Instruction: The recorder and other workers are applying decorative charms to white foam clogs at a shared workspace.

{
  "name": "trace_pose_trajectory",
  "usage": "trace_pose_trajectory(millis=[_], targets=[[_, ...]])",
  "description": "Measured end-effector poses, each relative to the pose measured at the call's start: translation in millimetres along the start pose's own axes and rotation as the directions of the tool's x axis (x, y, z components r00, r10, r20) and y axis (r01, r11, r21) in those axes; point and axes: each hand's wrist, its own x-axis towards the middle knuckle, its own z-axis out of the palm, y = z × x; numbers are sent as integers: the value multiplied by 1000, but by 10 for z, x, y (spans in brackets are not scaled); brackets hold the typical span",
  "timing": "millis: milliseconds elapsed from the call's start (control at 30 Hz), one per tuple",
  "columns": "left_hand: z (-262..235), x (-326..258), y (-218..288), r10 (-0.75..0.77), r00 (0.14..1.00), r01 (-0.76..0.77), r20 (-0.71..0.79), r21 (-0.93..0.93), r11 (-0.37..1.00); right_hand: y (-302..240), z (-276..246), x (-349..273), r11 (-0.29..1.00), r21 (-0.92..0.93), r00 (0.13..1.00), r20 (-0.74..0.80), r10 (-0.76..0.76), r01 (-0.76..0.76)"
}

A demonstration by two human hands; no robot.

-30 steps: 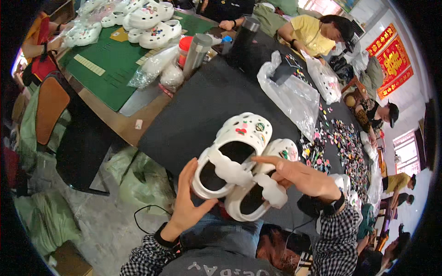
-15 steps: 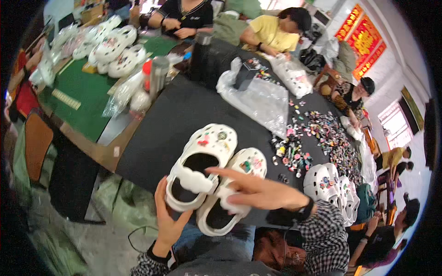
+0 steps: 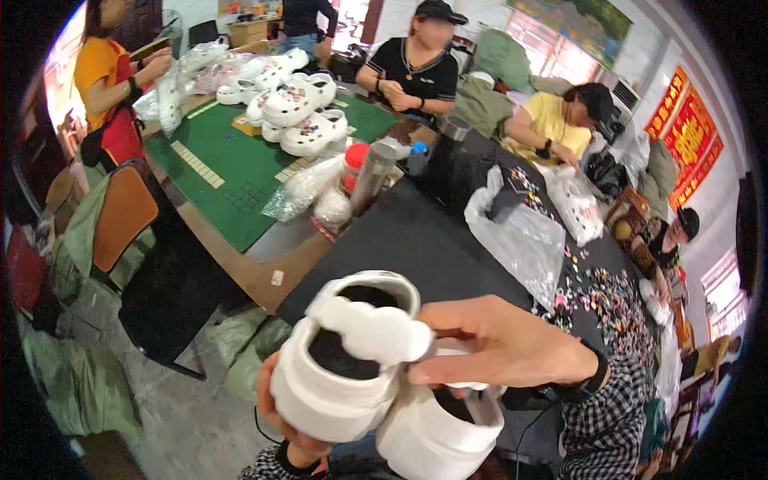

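Two white clogs are held side by side over the near edge of the black table, heels turned toward me. My left hand (image 3: 276, 400) is closed round the outer side of the left clog (image 3: 340, 404), its fingers partly hidden behind it. That clog's scalloped white heel strap (image 3: 374, 326) lies across its dark opening. My right hand (image 3: 504, 340) is closed on the right clog (image 3: 440, 436) near its strap, thumb and fingers apart on either side of the white material. The toes are mostly hidden.
Several decorated white clogs (image 3: 308, 132) are heaped on a green-topped table (image 3: 232, 208). A steel flask (image 3: 372, 168) and a red-lidded jar (image 3: 352, 164) stand beside it. Clear plastic bags (image 3: 520, 248) and many small colourful charms (image 3: 620, 308) lie on the black table (image 3: 376, 240). Other people work around.
The clogs have come up closer to me and tipped, so their heels now face me. My right hand has gone from pointing over them to gripping the right clog. The view has swung left.
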Motion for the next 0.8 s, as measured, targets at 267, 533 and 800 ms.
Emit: trace_pose_trajectory(millis=[267, 533, 800], targets=[[-148, 418, 116, -169, 985, 170, -41, 37, 985, -666, -243, 1410, 895, -304, 942, 184, -280, 325], [-14, 414, -140, -348, 881, 355, 321, 40, 934, -949, -1327, 3206, 599, -663, 654, -213, -726, 449], [99, 609, -288, -428, 866, 414, 258, 107, 904, 169, -2052, 4242, 459, -852, 707, -162, -688, 251]])
